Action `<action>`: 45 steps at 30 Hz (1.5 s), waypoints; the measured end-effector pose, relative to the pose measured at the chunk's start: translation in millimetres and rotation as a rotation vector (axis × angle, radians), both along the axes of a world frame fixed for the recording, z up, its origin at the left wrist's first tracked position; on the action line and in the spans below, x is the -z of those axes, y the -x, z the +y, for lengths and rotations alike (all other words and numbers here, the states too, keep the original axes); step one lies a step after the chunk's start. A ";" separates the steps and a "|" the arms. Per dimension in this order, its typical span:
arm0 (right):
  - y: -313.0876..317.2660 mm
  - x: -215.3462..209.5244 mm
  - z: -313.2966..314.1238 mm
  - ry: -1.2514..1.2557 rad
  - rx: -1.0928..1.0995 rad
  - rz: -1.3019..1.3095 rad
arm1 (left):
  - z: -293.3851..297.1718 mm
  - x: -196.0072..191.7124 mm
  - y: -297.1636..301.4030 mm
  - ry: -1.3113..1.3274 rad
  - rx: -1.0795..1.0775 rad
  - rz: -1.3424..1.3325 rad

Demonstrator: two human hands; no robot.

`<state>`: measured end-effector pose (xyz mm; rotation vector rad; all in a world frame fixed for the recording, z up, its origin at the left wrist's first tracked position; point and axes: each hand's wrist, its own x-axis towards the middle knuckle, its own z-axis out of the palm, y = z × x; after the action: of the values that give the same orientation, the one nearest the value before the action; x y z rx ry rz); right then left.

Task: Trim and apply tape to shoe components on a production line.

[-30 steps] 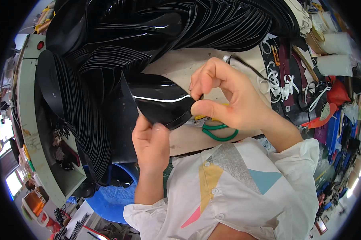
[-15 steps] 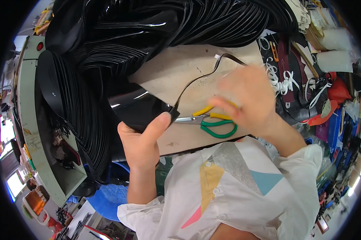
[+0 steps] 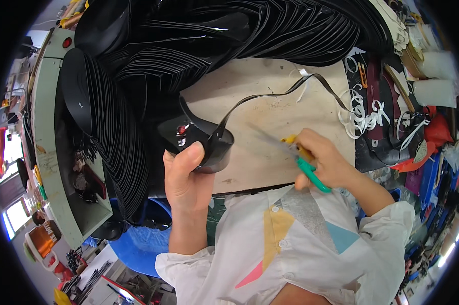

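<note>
Setting: a crowded workshop; a bare plywood worktop (image 3: 270, 107) with clutter on all sides.
Far and left: big stacks of glossy black cut pieces (image 3: 138, 101) fan over the bench's far and left edges.
Right side: white loops of cord (image 3: 361, 119) and red and dark scraps lie at the board's right edge.
Left hand (image 3: 186, 175): fingers curled shut around a shiny black curled piece (image 3: 211, 147), held over the near edge of the board, thumb pressed on its front.
Strip: a thin black strip (image 3: 290, 91) trails from that piece out across the board to the far right, apparently still joined to it.
Right hand (image 3: 323, 162): fingers closed through the green and yellow handles of scissors (image 3: 295, 152), blades blurred and pointing left toward the piece.
Progress: trimming looks partly done; the strip is not yet severed, and many pieces wait in the stacks.
Change: half a second ago the scissors lay on the board under the right hand; now they are lifted and gripped.
</note>
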<state>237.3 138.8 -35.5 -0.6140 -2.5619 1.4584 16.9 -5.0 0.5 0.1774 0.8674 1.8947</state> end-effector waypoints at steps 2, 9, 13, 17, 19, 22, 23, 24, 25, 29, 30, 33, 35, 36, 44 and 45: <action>12.8 -8.6 -2.6 0.127 -0.082 0.064 | 1.6 1.4 -2.9 0.017 0.007 -0.010; 27.8 0.4 -16.2 0.085 0.013 0.203 | 5.2 -0.5 -10.3 0.155 -0.026 0.041; 29.3 6.9 -15.2 -0.170 0.055 0.299 | 6.7 0.3 -13.2 0.156 -0.013 0.041; 32.9 6.8 -14.1 -0.254 0.093 0.337 | 7.2 1.4 -14.8 0.151 -0.026 0.006; 33.4 7.4 -14.8 -0.265 0.108 0.335 | 10.8 -1.4 -17.1 0.162 -0.038 -0.004; 31.7 10.4 -18.7 -0.206 0.094 0.282 | 14.1 -10.9 -20.8 0.181 -0.100 -0.013; 27.7 12.7 -18.0 -0.168 0.075 0.255 | 12.3 -11.5 -21.1 0.176 -0.087 0.040; 25.5 14.7 -17.4 -0.131 0.060 0.230 | 11.2 -13.5 -19.3 0.174 -0.068 0.096; 26.3 15.8 -18.0 -0.166 0.061 0.184 | 5.1 -22.0 -17.5 0.263 -0.073 0.256; 15.6 30.3 -19.9 -0.446 0.084 0.028 | -14.3 -67.0 20.9 0.164 -0.420 1.029; 12.9 31.4 -21.0 -0.535 0.075 0.006 | -14.3 -79.9 35.5 0.102 -0.545 1.149; 14.1 4.6 -24.4 -0.526 -0.063 -0.111 | -23.0 -71.0 137.7 0.584 -0.839 1.803; 24.6 -3.1 -24.1 -0.539 -0.109 -0.073 | -32.6 -51.1 209.5 0.841 -0.791 2.420; 32.6 -5.6 -21.6 -0.551 -0.122 -0.054 | -33.5 -35.2 224.3 0.964 -0.495 2.443; 90.2 43.0 7.8 -0.637 -0.178 0.255 | 34.6 -43.3 218.7 0.878 -0.519 2.436; 87.8 46.7 9.3 -0.598 -0.210 0.260 | 58.0 -52.8 213.4 0.750 -0.482 2.268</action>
<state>149.5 148.1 -82.2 -0.0663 -2.6968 0.6756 -196.5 53.0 53.3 1.9023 3.0578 0.7466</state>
